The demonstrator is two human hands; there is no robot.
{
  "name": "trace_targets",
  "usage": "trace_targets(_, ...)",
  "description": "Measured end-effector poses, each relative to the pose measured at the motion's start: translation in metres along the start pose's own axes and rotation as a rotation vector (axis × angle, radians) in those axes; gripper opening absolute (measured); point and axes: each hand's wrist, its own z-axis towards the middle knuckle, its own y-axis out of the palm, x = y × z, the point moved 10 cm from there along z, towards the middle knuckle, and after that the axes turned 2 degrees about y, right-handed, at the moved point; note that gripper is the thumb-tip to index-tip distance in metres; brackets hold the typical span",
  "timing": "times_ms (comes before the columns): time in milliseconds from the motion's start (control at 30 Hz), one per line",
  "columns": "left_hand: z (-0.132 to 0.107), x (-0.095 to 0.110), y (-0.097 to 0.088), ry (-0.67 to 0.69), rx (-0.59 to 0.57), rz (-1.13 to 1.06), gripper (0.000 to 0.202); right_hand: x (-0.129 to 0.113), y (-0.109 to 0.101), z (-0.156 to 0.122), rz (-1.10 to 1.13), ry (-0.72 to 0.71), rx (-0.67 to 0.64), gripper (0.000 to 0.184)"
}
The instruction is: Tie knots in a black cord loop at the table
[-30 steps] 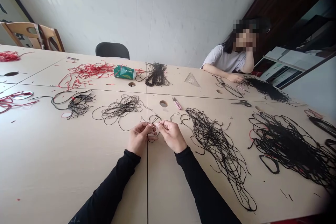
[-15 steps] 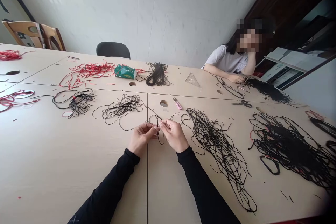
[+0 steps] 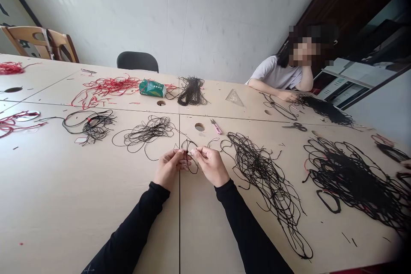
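A thin black cord (image 3: pixel 193 173) is looped between my two hands, just above the table. My left hand (image 3: pixel 169 166) pinches it between thumb and forefinger, the other fingers curled beneath. Close on the other side, my right hand (image 3: pixel 210 165) grips the cord with thumb and fingertips; the exact hold is partly hidden by the fingers. A loose bundle of thin black cord (image 3: pixel 149 132) lies beyond my left hand. To the right of my right hand spreads a long tangle of black cords (image 3: pixel 261 171). Pink-handled thread snips (image 3: pixel 216 127) rest beyond my right hand.
Black scissors (image 3: pixel 294 126) and a large heap of black cords (image 3: pixel 356 184) lie on the right. Red cords (image 3: pixel 111 87), a green packet (image 3: pixel 152 88) and a clear triangle ruler (image 3: pixel 234 98) are farther back. Another person (image 3: pixel 282 72) sits across the table (image 3: pixel 96 205).
My fingers have shifted slightly on the cord, and its loop now looks rounder and more spread. At the far right edge, part of another hand has come into view.
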Motion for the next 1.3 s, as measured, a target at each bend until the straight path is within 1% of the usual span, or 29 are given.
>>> trace_targets(133,-0.001,0.001,0.0,0.019,-0.004,0.022,0.032,-0.001,0.003,0.0,0.026,0.011,-0.019,0.032)
trace_targets(267,-0.001,0.006,-0.004,0.072,0.035,0.042,0.032,-0.005,0.002,-0.001,-0.003,-0.012,0.003,0.03)
trace_targets(367,-0.001,0.005,-0.003,0.054,0.037,0.039,0.034,-0.006,0.003,-0.001,-0.011,-0.034,0.002,0.03)
trace_targets(467,-0.002,0.005,0.001,0.039,0.001,0.067,0.034,-0.005,0.003,-0.001,-0.027,-0.038,-0.001,0.032)
trace_targets(533,-0.002,0.007,0.002,0.068,-0.001,0.1,0.033,-0.002,0.002,0.0,-0.038,-0.032,-0.006,0.035)
trace_targets(633,-0.001,0.012,-0.002,0.136,0.036,0.136,0.034,0.004,-0.002,0.001,-0.086,-0.006,-0.004,0.038)
trace_targets(667,-0.001,0.014,-0.004,0.155,0.051,0.144,0.034,0.007,-0.006,0.001,-0.131,0.01,0.024,0.04)
trace_targets(700,-0.001,0.014,-0.005,0.169,0.063,0.158,0.034,0.009,-0.012,0.001,-0.194,0.027,0.079,0.041)
trace_targets(767,-0.002,0.015,-0.005,0.189,0.076,0.211,0.033,0.006,-0.029,-0.003,-0.335,0.04,0.242,0.04)
trace_targets(800,-0.003,0.016,-0.004,0.199,0.074,0.26,0.032,0.0,-0.035,-0.005,-0.39,0.02,0.315,0.038)
trace_targets(833,-0.004,0.017,-0.001,0.214,0.067,0.323,0.031,-0.007,-0.037,-0.008,-0.426,-0.02,0.359,0.036)
trace_targets(867,-0.006,0.019,0.002,0.236,0.056,0.395,0.03,-0.015,-0.034,-0.01,-0.442,-0.077,0.365,0.034)
trace_targets(933,-0.01,0.022,0.009,0.285,0.028,0.534,0.028,-0.029,-0.02,-0.011,-0.438,-0.195,0.279,0.033)
trace_targets(1000,-0.013,0.025,0.015,0.323,0.009,0.625,0.026,-0.035,-0.004,-0.011,-0.413,-0.247,0.164,0.029)
trace_targets(1067,-0.015,0.027,0.018,0.345,-0.003,0.665,0.024,-0.032,0.004,-0.009,-0.368,-0.232,0.086,0.023)
trace_targets(1133,-0.015,0.027,0.021,0.346,-0.022,0.675,0.023,-0.029,0.006,-0.008,-0.316,-0.205,0.065,0.019)
trace_targets(1200,-0.014,0.023,0.021,0.309,-0.049,0.648,0.027,-0.026,0.005,-0.008,-0.271,-0.19,0.062,0.018)
trace_targets(1300,-0.011,0.014,0.017,0.206,-0.065,0.526,0.034,-0.02,0.006,-0.007,-0.184,-0.136,0.025,0.021)
